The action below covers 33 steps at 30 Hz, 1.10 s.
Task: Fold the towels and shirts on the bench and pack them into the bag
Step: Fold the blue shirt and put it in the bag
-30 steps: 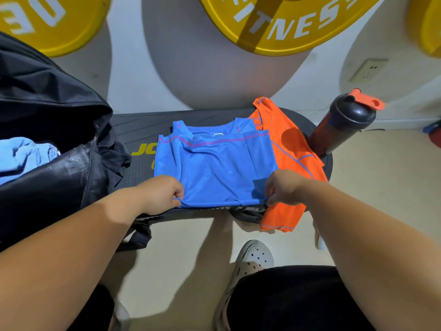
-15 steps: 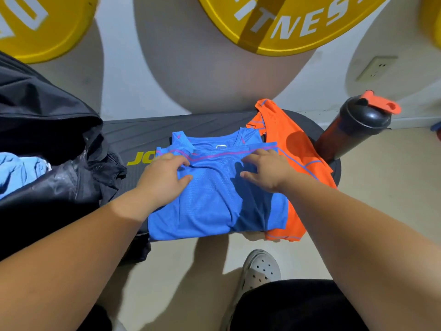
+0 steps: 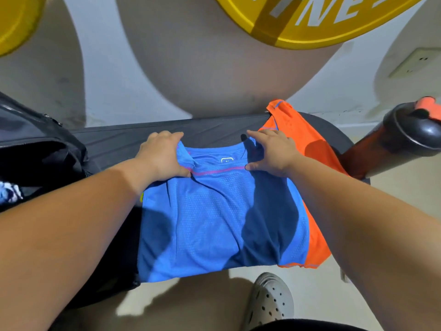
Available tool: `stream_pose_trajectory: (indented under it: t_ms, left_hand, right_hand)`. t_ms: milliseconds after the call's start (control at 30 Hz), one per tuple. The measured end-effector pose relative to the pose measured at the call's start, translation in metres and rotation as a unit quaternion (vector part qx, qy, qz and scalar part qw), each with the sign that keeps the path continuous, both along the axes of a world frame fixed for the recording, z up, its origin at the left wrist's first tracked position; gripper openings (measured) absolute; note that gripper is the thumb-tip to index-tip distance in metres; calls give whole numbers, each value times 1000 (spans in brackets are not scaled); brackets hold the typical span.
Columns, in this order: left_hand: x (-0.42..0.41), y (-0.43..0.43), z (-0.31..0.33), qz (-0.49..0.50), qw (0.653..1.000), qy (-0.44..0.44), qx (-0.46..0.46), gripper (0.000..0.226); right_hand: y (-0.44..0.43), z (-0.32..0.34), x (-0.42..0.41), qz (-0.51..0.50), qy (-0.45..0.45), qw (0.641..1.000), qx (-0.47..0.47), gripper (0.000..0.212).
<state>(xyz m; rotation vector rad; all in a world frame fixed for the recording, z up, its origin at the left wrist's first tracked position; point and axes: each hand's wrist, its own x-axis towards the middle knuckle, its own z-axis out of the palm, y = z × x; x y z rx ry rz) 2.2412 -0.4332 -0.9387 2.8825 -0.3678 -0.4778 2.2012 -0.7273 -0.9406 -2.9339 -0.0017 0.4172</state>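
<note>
A blue mesh shirt (image 3: 214,223), folded in half, lies across the black bench (image 3: 210,130), and its near edge hangs over the front. My left hand (image 3: 162,156) grips the shirt's far left corner, fingers curled over the edge and thumb on top. At the far right corner, my right hand (image 3: 272,151) holds the cloth between its thumb and its fingers. An orange shirt (image 3: 317,235) lies under the blue one and sticks out on the right. The open black bag (image 3: 35,151) stands at the left, with a light blue towel (image 3: 7,194) inside.
A dark shaker bottle (image 3: 405,137) with an orange cap stands at the bench's right end. The wall with yellow weight plates (image 3: 310,27) is right behind the bench. My grey clog (image 3: 272,299) is on the floor below the shirts.
My hands carried the blue shirt's hem from the near edge up to the collar, folding it in half. They now sit at the two far corners.
</note>
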Motion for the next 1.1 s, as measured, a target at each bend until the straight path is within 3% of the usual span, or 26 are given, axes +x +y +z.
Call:
stream_pose_trajectory:
  t_ms: [100,167,233,433,667,800,1100]
  left_hand:
    - [6,4,-3,7,999,4,-33,72]
    - [6,4,-2,5,999,9,-49,48]
    - [4,2,-1,-3,998,18,-56,40]
    - [8,2,8,-25,998,5,-55,30]
    - [14,5,29,44,985,-123,-117,20]
    - [-7,12,41,-39,987,-139,-75,11]
    - [-90,31,33,-178,972,-139,64,19]
  right_hand:
    - [0,0,6,-22,-13,1000,-3,100]
    - [1,3,8,-8,-20,1000,-8,82]
    - [2,6,9,11,-14,1000,-10,64]
    - [1,9,17,68,2,998,8,32]
    - [2,34,22,-3,-143,987,67,18]
    - [5,46,-3,9,-134,989,67,15]
    - [22,37,-101,57,-63,996,26,14]
